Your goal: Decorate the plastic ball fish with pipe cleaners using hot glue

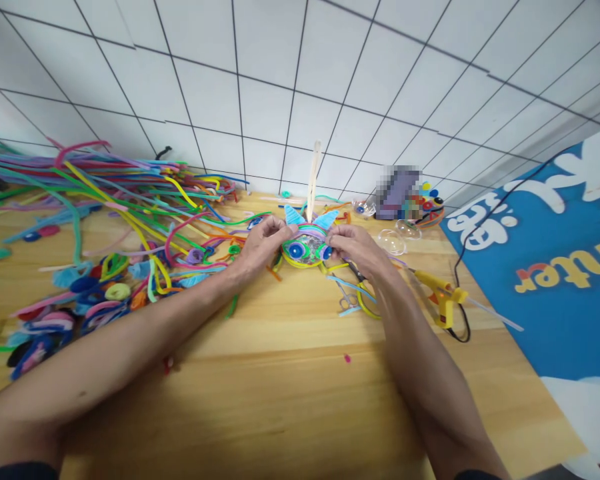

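A round pipe-cleaner craft head (pixel 310 247) with blue ears, a striped brow and large blue-and-green eyes is held between my two hands over the table. My left hand (pixel 266 240) pinches its left edge near the ear. On the opposite side, my right hand (pixel 353 245) has its fingers closed at the edge by the other eye. A pale wooden stick (pixel 313 180) rises behind the head, between the ears. Just below my right hand lie scissors (pixel 349 300) among blue and yellow pipe-cleaner pieces.
Loose pipe cleaners (pixel 130 180) pile up along the back left, with coiled pieces (pixel 85 293) in front. To the right rests a yellow glue gun (pixel 440 297) with a black cord. Clear plastic domes (pixel 393 241) sit near the white tiled wall (pixel 265 80). A blue printed banner (pixel 555 267) borders the table.
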`<state>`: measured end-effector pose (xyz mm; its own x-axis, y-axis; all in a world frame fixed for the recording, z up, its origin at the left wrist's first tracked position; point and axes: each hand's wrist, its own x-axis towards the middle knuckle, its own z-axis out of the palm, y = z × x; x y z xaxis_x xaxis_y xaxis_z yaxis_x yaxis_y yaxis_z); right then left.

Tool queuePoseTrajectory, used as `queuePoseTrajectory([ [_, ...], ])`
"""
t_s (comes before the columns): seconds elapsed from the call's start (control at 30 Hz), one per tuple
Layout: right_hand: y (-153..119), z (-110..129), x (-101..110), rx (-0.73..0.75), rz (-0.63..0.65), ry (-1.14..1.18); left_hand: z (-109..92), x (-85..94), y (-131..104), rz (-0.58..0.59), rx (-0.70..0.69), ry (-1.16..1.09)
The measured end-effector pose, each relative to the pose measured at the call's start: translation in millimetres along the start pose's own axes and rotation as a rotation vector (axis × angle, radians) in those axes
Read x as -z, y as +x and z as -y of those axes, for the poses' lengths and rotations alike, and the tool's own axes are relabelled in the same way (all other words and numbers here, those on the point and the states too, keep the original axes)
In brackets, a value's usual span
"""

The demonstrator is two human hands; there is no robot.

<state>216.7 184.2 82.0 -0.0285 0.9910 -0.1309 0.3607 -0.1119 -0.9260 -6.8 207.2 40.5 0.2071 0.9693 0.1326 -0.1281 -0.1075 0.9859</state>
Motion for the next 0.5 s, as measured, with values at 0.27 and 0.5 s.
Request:
queuePoseTrajectory([
  [0.27,-1,4,-1,-0.028,-0.005,0.02,14,2.8,2,0.031,0.035,-0.118],
  [0.5,-1,2,0,-0.029,-0.023,0.023,16,0.3,4,0.041,0.071,-0.195],
])
